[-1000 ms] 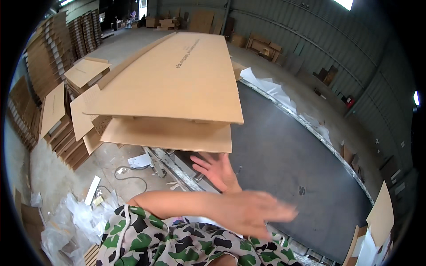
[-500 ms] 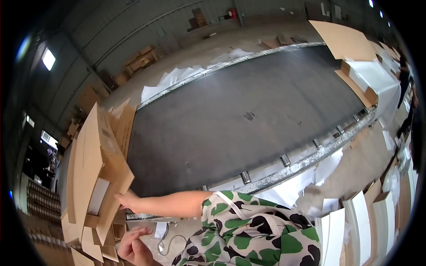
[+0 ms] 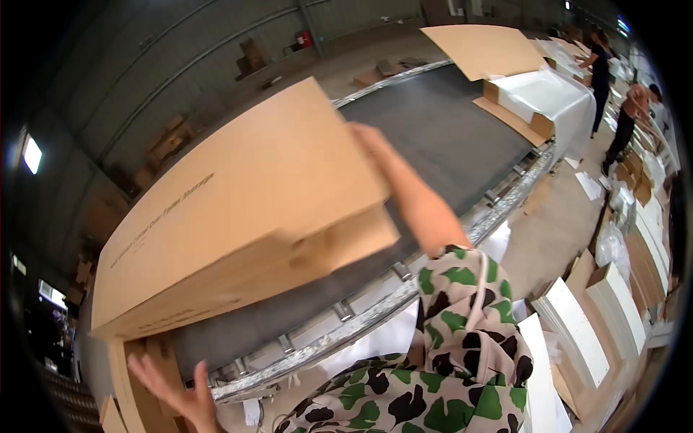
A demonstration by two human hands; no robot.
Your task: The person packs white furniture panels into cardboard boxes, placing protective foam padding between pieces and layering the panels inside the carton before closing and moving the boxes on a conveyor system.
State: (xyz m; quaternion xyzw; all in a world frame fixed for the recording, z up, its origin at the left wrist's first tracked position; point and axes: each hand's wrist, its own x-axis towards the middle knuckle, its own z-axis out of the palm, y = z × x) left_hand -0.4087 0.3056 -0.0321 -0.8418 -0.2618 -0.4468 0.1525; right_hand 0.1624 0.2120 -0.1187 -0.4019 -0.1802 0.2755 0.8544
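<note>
Seemingly to steady the cardboard carton (image 3: 274, 166) over the dark belt (image 3: 433, 115), the right hand (image 3: 369, 141) meets its edge, grip too hidden to tell, while the left hand (image 3: 173, 393) spreads open, the carton lying between both.

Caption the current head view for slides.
Right hand at the edge of a cardboard carton over a dark conveyor belt; left hand open.

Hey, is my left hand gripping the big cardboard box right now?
No, the left hand is open, fingers spread, below the cardboard box in view.
</note>
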